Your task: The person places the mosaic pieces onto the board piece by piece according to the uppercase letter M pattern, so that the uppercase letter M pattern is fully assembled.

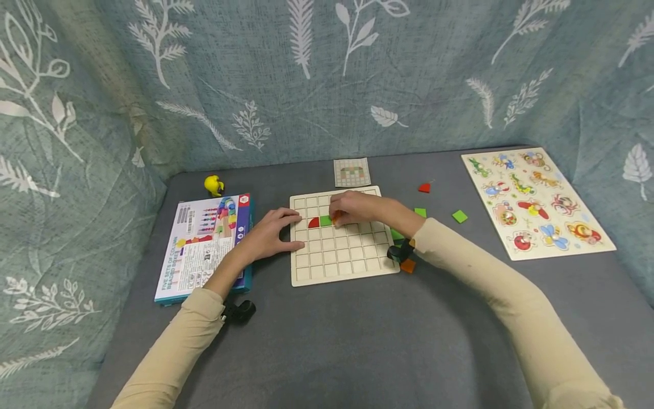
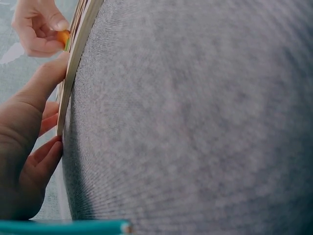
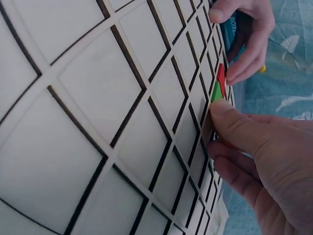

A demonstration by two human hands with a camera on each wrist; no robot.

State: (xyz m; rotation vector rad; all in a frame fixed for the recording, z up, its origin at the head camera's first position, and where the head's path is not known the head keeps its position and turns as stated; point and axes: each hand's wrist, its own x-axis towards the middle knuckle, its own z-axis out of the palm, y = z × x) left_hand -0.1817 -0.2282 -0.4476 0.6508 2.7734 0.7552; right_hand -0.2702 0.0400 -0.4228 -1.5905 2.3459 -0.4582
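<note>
A pale wooden grid board (image 1: 338, 255) lies on the grey table. In one of its upper rows a red quarter-round tile (image 1: 314, 222) sits beside a green square tile (image 1: 326, 220). My right hand (image 1: 355, 207) pinches an orange tile (image 2: 62, 37) between thumb and fingers, right at the green tile's right side. Most of that orange tile is hidden by the fingers. At the board's left edge rests my left hand (image 1: 269, 234), thumb and fingers spread and touching the rim. Behind the board lies a small card (image 1: 352, 172) printed with a coloured grid pattern.
Loose green tiles (image 1: 460, 216), a red tile (image 1: 424, 188) and an orange tile (image 1: 407, 266) lie right of the board. A beads box (image 1: 204, 244) and a yellow toy (image 1: 213, 185) are at left. An animal puzzle board (image 1: 536, 204) lies far right; a patterned curtain (image 1: 327, 85) hangs behind.
</note>
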